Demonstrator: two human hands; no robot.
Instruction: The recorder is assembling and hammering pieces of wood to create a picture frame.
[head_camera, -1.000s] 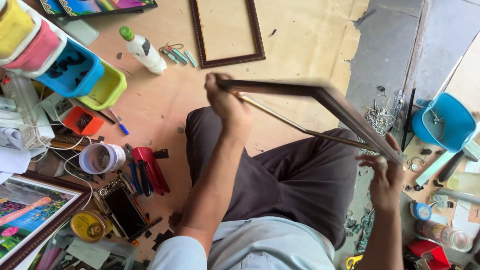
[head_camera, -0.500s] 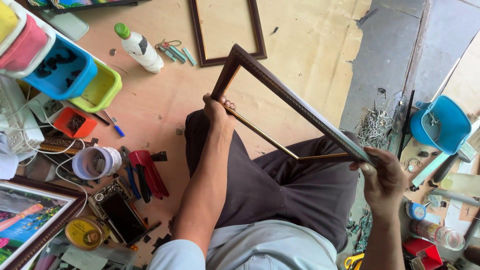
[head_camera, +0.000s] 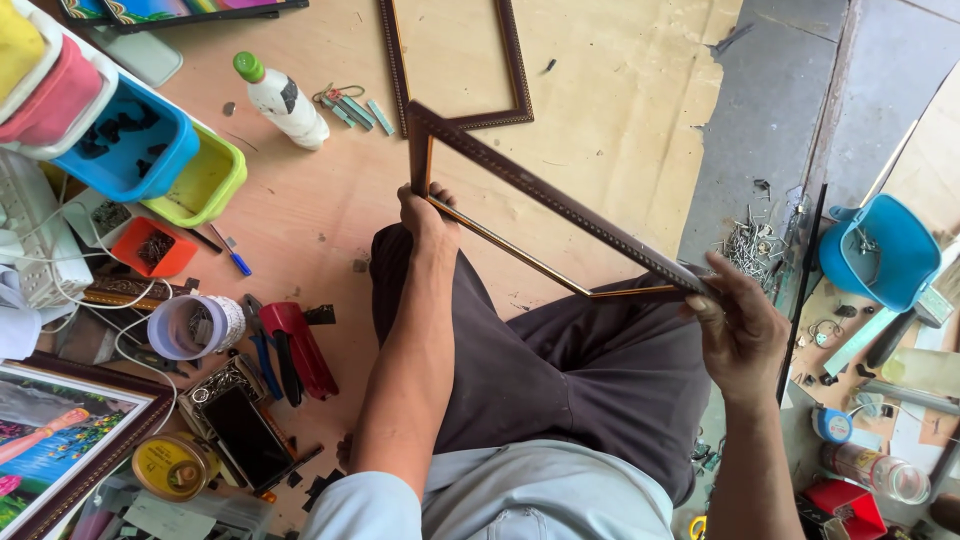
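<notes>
Picture frame (head_camera: 560, 205), dark wood, sits tilted above the lap, left hand (head_camera: 425, 220) clenched on one corner, right hand (head_camera: 740, 325) grasping the opposite; it looks light, stiff, best held by its rails.

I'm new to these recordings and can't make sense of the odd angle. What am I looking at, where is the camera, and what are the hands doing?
The camera sits on a person's head and looks straight down, so you see their own arms and lap. No machine is involved, just two bare hands. The left hand and the right hand hold an empty dark picture frame tilted above the knees, one hand at each end. The person sits on a plywood floor. On it lie a second empty frame, a white bottle with a green cap, coloured plastic bins, red pliers and a framed painting. To the right are a blue tub and a scatter of nails.
</notes>
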